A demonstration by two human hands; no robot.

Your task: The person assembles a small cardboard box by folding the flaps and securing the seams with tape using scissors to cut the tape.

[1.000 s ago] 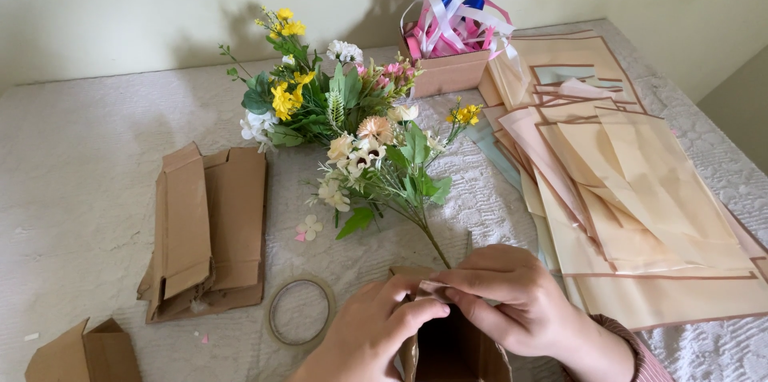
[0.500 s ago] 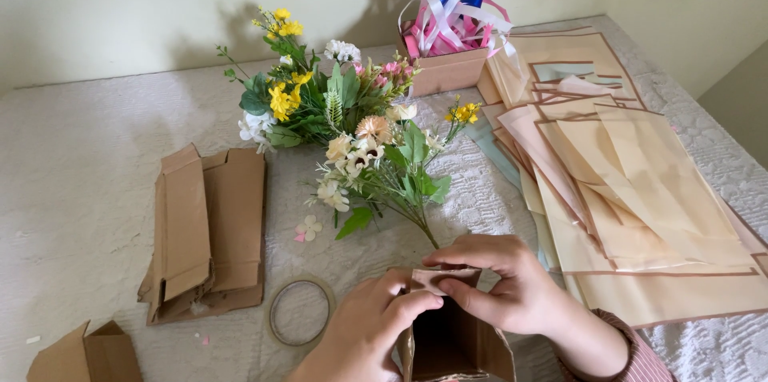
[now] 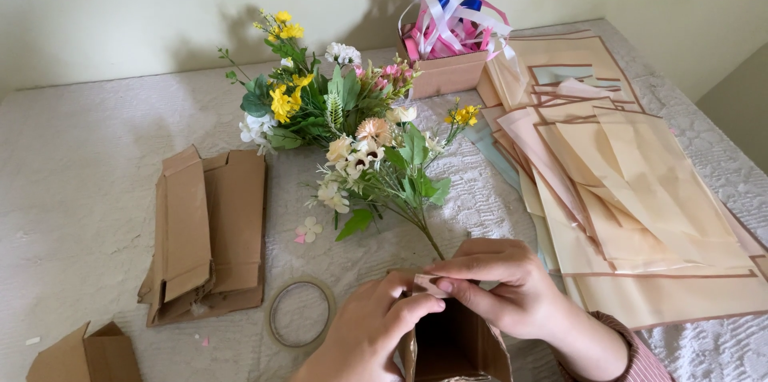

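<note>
An open brown cardboard box (image 3: 456, 346) stands at the bottom edge of the view. My left hand (image 3: 366, 330) and my right hand (image 3: 502, 286) pinch its top flap between thumbs and fingers, the fingertips meeting over the box's far rim. Just beyond my hands lies a bunch of artificial flowers (image 3: 352, 130) with yellow, white, pink and peach blooms, its stem pointing toward the box.
Flattened brown boxes (image 3: 204, 234) lie at the left, a small folded one (image 3: 84, 354) at the bottom left corner. A tape ring (image 3: 301, 312) sits beside my left hand. Peach wrapping sheets (image 3: 640, 206) spread at the right; a box of ribbons (image 3: 452, 38) stands behind.
The box has risen further into view with its opening showing. My hands shifted slightly up and stay pinched on its top flap.
</note>
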